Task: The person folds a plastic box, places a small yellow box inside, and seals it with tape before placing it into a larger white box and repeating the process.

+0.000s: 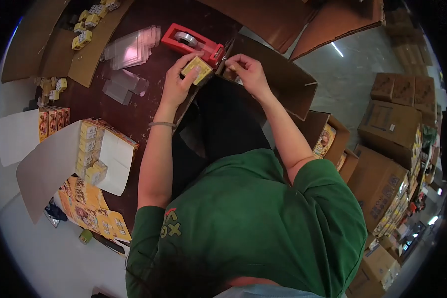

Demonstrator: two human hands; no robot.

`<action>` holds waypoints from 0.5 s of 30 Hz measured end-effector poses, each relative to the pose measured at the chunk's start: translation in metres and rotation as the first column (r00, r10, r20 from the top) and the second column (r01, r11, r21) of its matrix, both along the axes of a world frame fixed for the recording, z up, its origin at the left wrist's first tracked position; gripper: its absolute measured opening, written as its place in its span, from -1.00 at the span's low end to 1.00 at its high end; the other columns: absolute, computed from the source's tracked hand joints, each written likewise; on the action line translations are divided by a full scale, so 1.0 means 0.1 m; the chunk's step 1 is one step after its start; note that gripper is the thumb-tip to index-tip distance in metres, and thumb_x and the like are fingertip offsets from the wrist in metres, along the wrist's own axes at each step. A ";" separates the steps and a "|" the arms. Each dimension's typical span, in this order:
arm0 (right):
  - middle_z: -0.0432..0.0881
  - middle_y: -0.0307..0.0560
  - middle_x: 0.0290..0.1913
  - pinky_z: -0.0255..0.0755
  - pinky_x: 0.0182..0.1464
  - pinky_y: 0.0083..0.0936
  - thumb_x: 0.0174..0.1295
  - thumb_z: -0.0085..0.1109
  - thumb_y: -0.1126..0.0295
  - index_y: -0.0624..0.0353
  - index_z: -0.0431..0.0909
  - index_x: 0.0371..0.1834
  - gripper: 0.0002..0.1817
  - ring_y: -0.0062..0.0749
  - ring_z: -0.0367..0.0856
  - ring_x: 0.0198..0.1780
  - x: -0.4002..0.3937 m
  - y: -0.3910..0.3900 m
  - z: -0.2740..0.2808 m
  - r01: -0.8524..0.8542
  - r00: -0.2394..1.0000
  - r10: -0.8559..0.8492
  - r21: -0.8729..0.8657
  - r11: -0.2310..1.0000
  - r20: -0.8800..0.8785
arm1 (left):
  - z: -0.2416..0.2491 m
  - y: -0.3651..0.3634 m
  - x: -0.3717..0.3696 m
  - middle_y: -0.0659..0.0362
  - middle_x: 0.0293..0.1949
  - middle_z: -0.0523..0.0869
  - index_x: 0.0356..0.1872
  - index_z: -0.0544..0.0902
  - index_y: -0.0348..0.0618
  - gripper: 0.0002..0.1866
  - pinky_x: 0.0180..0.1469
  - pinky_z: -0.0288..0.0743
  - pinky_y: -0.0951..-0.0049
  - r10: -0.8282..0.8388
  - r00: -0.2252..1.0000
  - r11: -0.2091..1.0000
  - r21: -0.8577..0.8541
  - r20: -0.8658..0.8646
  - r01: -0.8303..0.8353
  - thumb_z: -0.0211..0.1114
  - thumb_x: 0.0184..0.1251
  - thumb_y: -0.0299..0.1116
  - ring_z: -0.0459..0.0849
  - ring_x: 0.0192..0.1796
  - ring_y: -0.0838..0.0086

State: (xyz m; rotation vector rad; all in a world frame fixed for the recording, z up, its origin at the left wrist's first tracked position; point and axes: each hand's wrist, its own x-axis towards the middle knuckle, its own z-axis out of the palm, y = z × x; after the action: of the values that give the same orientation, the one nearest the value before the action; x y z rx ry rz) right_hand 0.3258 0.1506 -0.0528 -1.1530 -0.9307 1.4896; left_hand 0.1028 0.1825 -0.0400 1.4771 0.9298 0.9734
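My left hand [178, 79] grips a small yellow box [197, 71], thumb across its face and fingers along its far edge. Just beyond it, a red tape dispenser [192, 44] with a roll of clear tape stands at the table's edge. My right hand [249, 74] is right of the dispenser, above an open cardboard box [273, 64]. Its thumb and forefinger are pinched together, and whatever may be between them is too small to make out. Clear plastic sleeves [134, 47] lie stacked on the dark table, left of the dispenser.
An open white carton [115, 166] with small yellow boxes inside sits at the left. More little yellow boxes [92, 20] lie in a cardboard tray at the upper left. Flat orange printed card [92, 208] is below the carton. Stacked brown cartons [390, 124] stand at the right.
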 end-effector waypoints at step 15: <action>0.66 -0.09 -0.37 0.50 -0.20 -0.43 0.14 0.47 0.30 0.17 0.48 0.03 -0.55 -0.32 0.64 -0.37 -0.65 -0.37 -0.09 -0.118 0.747 -0.178 0.392 0.913 0.640 | 0.10 -0.22 -0.03 0.14 0.04 0.64 0.20 0.51 -0.23 -0.65 0.17 0.47 0.45 0.183 0.952 0.957 -0.266 0.246 -0.115 0.13 0.45 -0.39 0.61 0.08 0.50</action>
State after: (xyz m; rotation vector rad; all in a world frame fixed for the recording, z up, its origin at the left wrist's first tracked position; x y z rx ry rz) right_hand 0.2611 0.1140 -0.0613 -1.3874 -1.6173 0.7577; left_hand 0.0998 0.1610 -0.0303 1.0447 0.9363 1.0941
